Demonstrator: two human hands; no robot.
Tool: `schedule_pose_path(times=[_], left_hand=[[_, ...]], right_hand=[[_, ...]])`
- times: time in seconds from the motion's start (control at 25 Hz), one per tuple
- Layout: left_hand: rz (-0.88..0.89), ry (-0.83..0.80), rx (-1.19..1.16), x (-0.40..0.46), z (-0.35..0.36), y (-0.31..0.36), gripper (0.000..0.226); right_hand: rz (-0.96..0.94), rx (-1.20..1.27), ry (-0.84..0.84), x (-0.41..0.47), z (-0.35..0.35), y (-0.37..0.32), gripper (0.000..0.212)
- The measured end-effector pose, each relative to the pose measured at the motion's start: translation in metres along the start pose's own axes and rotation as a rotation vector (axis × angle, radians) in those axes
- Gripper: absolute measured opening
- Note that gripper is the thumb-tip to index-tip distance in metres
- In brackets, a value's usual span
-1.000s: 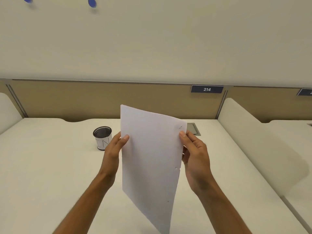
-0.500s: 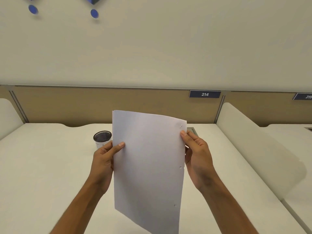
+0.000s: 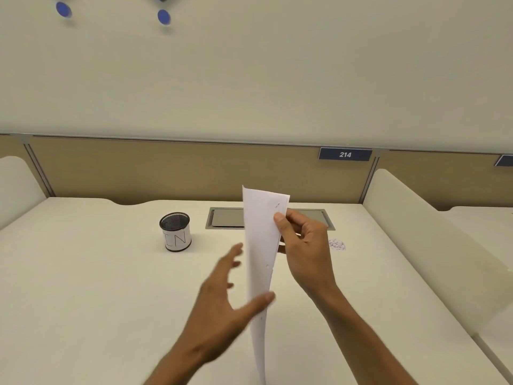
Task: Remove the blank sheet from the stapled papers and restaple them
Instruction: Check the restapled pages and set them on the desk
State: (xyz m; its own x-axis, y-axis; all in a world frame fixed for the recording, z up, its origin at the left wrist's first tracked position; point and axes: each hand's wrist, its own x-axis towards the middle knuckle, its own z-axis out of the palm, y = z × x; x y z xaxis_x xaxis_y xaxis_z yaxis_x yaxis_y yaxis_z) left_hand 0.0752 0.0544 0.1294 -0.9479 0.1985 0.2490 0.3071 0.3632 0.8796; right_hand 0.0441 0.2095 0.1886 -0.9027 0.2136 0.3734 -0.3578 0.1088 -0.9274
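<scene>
The stapled papers (image 3: 260,245) hang upright in the air above the desk, turned almost edge-on to me, white, with a staple near the top right corner. My right hand (image 3: 305,245) pinches them near that top corner, thumb in front. My left hand (image 3: 224,304) is open and blurred just left of the sheets, fingers spread, its thumb lying against the lower part of the front sheet. No stapler is in view.
A black mesh cup labelled "IN" (image 3: 176,232) stands on the white desk (image 3: 83,287) at left. A grey cable hatch (image 3: 227,218) lies behind the papers. A small speckled scrap (image 3: 337,244) sits right of my right hand. White dividers flank the desk.
My left hand has let go of the papers' left edge and dropped lower, open. The right hand has swung the sheets from facing me to nearly edge-on.
</scene>
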Motion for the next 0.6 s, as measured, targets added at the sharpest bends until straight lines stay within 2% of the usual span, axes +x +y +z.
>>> schedule_pose_path(times=[0.04, 0.12, 0.2, 0.32, 0.4, 0.48, 0.56, 0.6], left_hand=[[0.002, -0.046, 0.091, -0.004, 0.006, 0.000, 0.103], [0.045, 0.018, 0.243, -0.004, 0.014, -0.005, 0.099], [0.098, 0.152, 0.241, 0.000, 0.017, -0.010, 0.073], [0.073, 0.320, 0.198, 0.007, 0.014, -0.020, 0.037], [0.043, 0.359, 0.089, 0.011, 0.004, -0.027, 0.032], [0.017, 0.336, -0.061, 0.014, -0.007, -0.032, 0.026], [-0.041, 0.317, -0.189, 0.017, -0.021, -0.039, 0.022], [-0.086, 0.319, -0.250, 0.019, -0.029, -0.043, 0.024]], right_hand=[[-0.003, 0.009, -0.014, 0.000, 0.005, 0.001, 0.020], [-0.009, 0.022, -0.041, -0.003, 0.016, 0.001, 0.019], [-0.017, 0.042, -0.095, -0.007, 0.027, 0.003, 0.017], [-0.012, 0.071, -0.231, -0.011, 0.038, 0.009, 0.020], [-0.002, 0.053, -0.230, -0.009, 0.038, 0.020, 0.024], [0.008, -0.058, -0.111, -0.003, 0.031, 0.044, 0.026], [0.133, -0.225, -0.044, 0.001, 0.022, 0.072, 0.043], [0.255, -0.257, -0.079, 0.001, 0.019, 0.086, 0.053]])
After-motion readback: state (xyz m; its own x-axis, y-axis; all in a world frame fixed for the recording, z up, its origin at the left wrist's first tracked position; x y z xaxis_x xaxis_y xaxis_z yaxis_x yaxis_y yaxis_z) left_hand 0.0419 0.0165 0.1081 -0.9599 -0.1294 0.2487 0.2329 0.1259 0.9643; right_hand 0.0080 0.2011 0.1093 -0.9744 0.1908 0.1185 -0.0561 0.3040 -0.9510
